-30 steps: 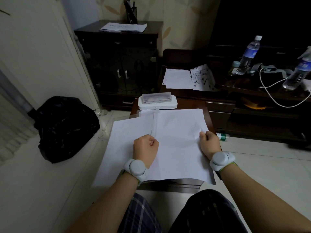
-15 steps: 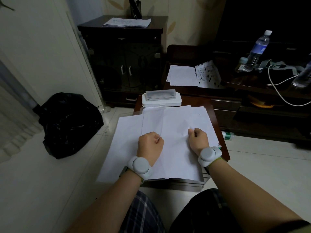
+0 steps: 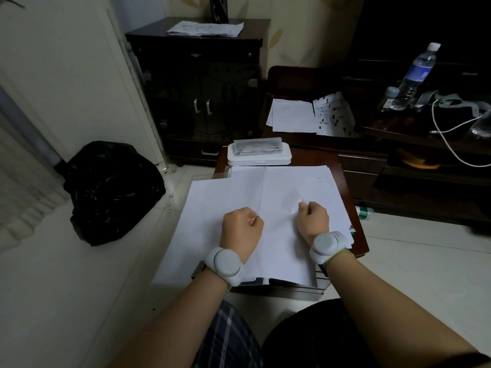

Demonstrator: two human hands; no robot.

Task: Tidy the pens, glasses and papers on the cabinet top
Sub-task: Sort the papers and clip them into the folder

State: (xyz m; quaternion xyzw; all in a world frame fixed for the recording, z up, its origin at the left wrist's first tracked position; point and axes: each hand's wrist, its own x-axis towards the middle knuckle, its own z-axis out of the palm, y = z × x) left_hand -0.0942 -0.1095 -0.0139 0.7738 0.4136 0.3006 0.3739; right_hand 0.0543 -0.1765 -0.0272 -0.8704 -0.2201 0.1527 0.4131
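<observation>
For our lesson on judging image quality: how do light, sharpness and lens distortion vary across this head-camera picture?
Head view: the white papers and both hands, left hand and right hand, are brightest and fairly sharp; the dark cabinet and the upper right corner sink into shadow; the wide-angle lens bends the door frame at the left edge.

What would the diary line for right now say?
left hand: pinches paper sheets | right hand: pinches same sheets | white case: behind, untouched

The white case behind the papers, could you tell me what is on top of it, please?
A smaller translucent case lies on the white case, roughly centred. Something pale and dark shows dimly inside it, but what it is cannot be told. The white case is closed, so its contents are hidden.
</observation>
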